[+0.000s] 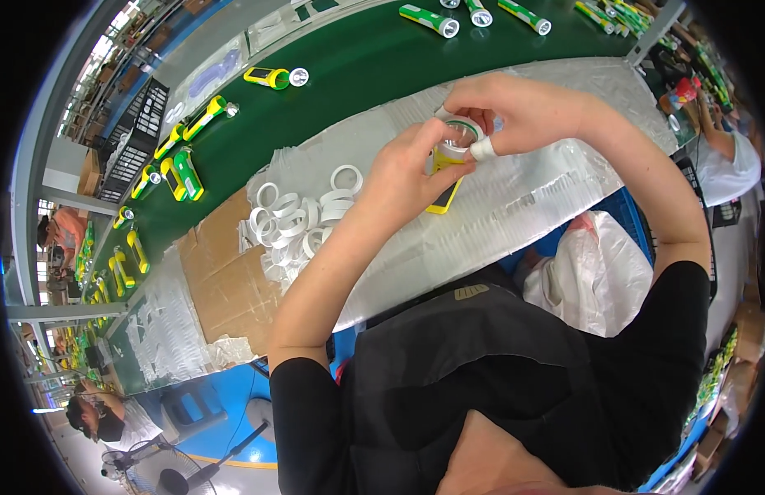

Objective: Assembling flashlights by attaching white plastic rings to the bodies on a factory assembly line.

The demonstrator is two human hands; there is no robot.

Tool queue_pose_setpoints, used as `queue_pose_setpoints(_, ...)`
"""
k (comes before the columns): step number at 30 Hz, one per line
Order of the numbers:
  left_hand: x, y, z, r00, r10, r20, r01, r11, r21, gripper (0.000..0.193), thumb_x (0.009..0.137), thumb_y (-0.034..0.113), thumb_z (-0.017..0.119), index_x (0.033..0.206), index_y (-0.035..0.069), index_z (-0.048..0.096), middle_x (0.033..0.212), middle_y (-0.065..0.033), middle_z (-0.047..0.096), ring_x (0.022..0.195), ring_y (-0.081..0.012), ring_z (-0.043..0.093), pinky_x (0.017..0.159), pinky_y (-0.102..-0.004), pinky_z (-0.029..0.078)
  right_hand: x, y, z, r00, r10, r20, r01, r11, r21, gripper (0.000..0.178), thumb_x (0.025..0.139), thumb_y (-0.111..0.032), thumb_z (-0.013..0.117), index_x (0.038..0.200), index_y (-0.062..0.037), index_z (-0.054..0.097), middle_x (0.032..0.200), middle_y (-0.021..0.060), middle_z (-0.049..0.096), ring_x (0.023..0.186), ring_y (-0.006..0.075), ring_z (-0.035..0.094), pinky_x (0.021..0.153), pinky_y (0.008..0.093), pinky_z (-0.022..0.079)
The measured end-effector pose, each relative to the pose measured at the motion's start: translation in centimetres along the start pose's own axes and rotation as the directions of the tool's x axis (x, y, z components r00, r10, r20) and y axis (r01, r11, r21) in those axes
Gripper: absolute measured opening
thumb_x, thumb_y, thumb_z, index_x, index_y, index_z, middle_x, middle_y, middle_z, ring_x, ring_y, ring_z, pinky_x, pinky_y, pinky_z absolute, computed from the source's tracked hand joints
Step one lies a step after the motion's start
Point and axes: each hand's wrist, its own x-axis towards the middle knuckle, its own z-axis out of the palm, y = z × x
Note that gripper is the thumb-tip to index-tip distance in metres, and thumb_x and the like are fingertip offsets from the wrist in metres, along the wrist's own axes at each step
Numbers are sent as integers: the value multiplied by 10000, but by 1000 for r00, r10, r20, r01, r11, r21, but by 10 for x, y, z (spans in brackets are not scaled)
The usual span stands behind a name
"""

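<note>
Over the table's middle, both my hands are closed around the head end of a yellow flashlight [443, 200]. It has a dark panel on its body, and its clear round lens [460, 132] faces up. A white ring [453, 152] sits around that head. My left hand [401, 175] grips the flashlight from the left, with thumb and forefinger at the head. From the far right side, my right hand [514, 111] curls its fingers and thumb about the ring's rim. White tape wraps my right thumb. To the left lies a heap of loose white rings [293, 221].
Plastic film covers the work surface [382, 272], with flattened cardboard [226, 272] at left. Beyond runs a green belt [333, 99] bearing several yellow and green flashlights [429, 21]. A white sack [597, 272] stands below the right edge. Other people sit at far left and right.
</note>
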Motion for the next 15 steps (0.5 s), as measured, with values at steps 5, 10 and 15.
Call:
queue_pose_setpoints(5,-3,1,2,1000,12,18,-12,1000,13,346,763,214,795,1007,112,572,920,-116,658,845,-327,642,694,-417,512,-2,1,0,992,83,93,-82,997,-17,375,707,-31,716,1054,12,580,925,92,608,800,197,610,691,314,548)
queue_pose_setpoints(10,-8,4,-1,998,24,66,-26,999,32,345,758,145,804,1030,76,604,1008,-91,677,919,-279,663,757,-357,536,-9,-8,7,991,117,60,-117,993,-3,351,727,-74,747,1020,18,577,862,98,621,743,191,607,671,309,544)
queue_pose_setpoints(15,-8,4,3,997,73,-12,-72,995,72,339,735,190,795,1010,122,609,868,-93,619,787,-305,624,659,-410,503,-13,-15,20,987,154,-49,-155,988,-22,326,729,-133,775,932,19,571,737,103,596,655,176,566,599,298,491)
